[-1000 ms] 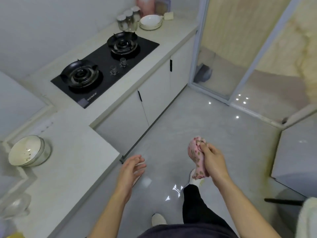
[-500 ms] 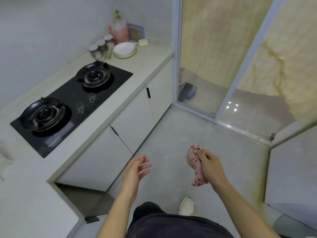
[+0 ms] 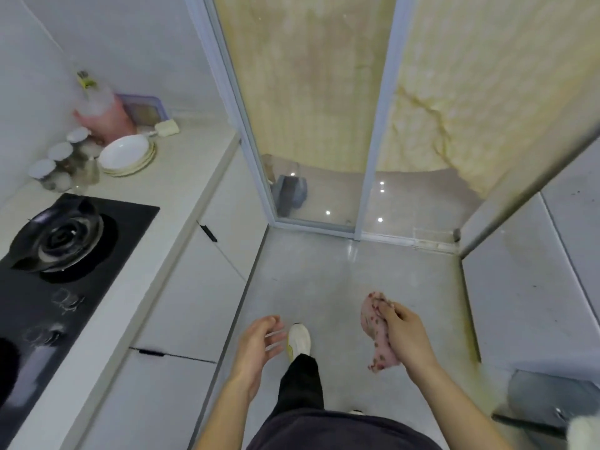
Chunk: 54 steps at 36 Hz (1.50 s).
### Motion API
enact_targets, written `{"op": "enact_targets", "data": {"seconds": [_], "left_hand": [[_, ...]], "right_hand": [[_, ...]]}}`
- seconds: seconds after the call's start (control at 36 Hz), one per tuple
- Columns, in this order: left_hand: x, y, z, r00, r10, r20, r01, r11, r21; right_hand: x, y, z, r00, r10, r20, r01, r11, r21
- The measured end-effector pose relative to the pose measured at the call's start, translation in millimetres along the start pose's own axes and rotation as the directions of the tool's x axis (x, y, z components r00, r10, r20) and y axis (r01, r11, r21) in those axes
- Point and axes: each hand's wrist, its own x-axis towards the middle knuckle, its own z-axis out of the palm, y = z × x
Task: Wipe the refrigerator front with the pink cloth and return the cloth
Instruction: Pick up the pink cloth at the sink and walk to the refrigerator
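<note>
**A:** What takes up the most room?

**B:** One grey floor (image 3: 324, 271), ending at one glass sliding door (image 3: 308, 92). One pale bench (image 3: 181, 177) runs along the left side.

**A:** What is on the bench?

**B:** One black hob (image 3: 130, 228) at its near left end. One burner (image 3: 58, 241) shows whole, and the two knobs (image 3: 68, 300) are blurred. One pink bottle (image 3: 104, 118) stands in the far back corner. In front of it is one stack of plates (image 3: 126, 155), with three white-lidded jars (image 3: 61, 157) just beside it along the back edge.

**A:** And the hands?

**B:** Two, both over the floor. The left hand (image 3: 256, 345) holds nothing, its fingers loose and spread. The right hand (image 3: 409, 339) has its fingers curled round the one pink cloth (image 3: 376, 332). The cloth is bunched, its lower end hangs below the hand, and it is well apart from the bench.

**A:** Anything smaller?

**B:** One white shoe (image 3: 298, 339), between the hands.
</note>
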Motion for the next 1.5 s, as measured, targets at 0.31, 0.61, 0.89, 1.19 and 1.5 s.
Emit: {"op": "enact_targets", "data": {"seconds": [0.31, 0.61, 0.89, 1.19, 1.5], "left_hand": [[127, 97, 12, 0.984, -0.072, 0.161, 0.05, 0.989, 0.139], [210, 180, 38, 0.956, -0.061, 0.287, -0.018, 0.964, 0.266], [244, 209, 102, 0.93, -0.1, 0.354, -0.009, 0.956, 0.293], [274, 265, 245, 0.88, -0.099, 0.464, -0.104, 0.914, 0.391], [244, 303, 422, 0.6, -0.207, 0.773, -0.4, 0.759, 0.514]], "right_hand": [[82, -68, 27, 0.972, 0.083, -0.222, -0.08, 0.997, 0.023], [124, -115, 43, 0.945, 0.158, -0.286, -0.118, 0.981, 0.154], [171, -139, 20, 0.93, 0.167, -0.329, -0.087, 0.966, 0.243], [249, -174, -55, 0.891, 0.17, -0.421, -0.021, 0.942, 0.334], [290, -201, -130, 0.829, 0.166, -0.534, 0.046, 0.931, 0.361]]}}
